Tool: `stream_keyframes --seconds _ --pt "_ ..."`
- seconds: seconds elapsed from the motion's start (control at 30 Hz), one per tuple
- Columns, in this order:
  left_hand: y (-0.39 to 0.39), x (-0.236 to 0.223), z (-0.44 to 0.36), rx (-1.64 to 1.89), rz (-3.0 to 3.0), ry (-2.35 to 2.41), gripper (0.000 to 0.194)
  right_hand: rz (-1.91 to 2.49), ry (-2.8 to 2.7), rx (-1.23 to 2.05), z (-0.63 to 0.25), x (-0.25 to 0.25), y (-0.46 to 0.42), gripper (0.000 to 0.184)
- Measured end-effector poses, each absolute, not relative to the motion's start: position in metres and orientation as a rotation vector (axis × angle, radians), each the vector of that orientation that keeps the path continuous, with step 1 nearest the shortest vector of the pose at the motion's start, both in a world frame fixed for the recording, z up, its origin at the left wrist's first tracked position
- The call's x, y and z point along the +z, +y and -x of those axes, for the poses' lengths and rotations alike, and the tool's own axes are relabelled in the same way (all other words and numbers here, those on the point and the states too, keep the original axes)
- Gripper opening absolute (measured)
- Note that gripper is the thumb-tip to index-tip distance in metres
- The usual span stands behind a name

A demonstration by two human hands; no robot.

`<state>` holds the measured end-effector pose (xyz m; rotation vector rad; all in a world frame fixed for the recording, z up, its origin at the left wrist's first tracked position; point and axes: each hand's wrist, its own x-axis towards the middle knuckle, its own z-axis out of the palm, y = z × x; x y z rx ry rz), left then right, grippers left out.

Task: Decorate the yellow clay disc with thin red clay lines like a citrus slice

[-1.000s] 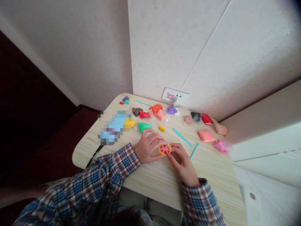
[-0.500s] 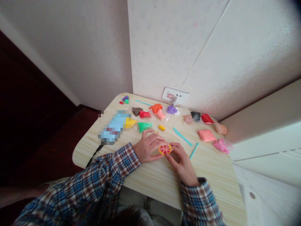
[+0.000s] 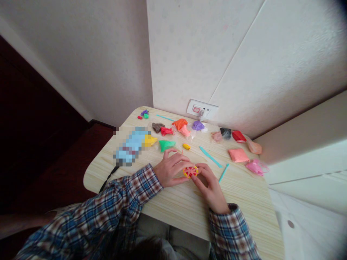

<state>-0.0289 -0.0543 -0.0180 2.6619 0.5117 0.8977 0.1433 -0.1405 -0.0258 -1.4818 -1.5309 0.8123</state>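
Between my two hands is a small round clay disc (image 3: 190, 171) with a yellow rim and a red and pink segmented face turned up toward me. My left hand (image 3: 173, 169) pinches its left edge between thumb and fingers. On the other side, my right hand (image 3: 210, 186) holds the right edge, its thumb lying near the lower face. Just beyond my hands lie a small yellow clay piece (image 3: 186, 146) and a green clay packet (image 3: 167, 145). A flat turquoise modelling tool (image 3: 210, 156) and a shorter turquoise stick (image 3: 223, 173) rest to the right.
Clay packets in orange (image 3: 180, 124), purple (image 3: 198, 125), black (image 3: 225, 133) and salmon (image 3: 239, 155) line the table's (image 3: 244, 209) back and right. Small purple clay balls (image 3: 145, 112) sit at the far left corner. A blurred-out blue object (image 3: 131, 146) lies left. A wall socket (image 3: 202, 109) is behind.
The disc has shifted very slightly to the right, and my right thumb has moved a little over its lower face. Both hands stay on it; the rest looks unchanged.
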Motion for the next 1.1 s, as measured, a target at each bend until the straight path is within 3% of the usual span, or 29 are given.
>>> stream_keyframes --seconds 0.3,0.7,1.1 --pt "-0.0525 -0.0210 0.0278 0.956 -2.659 0.513 0.032 1.484 -1.504 0.823 -0.1433 -0.0262 -0.1413 0.017" --pt "-0.0473 -0.0249 0.0280 1.022 -2.620 0.539 0.047 1.415 -1.467 0.765 -0.1428 -0.0262 -0.1403 0.012" --pt "-0.0474 -0.0261 0.0268 0.963 -2.408 0.626 0.029 1.473 -1.595 0.452 -0.1444 -0.0246 -0.1417 0.005"
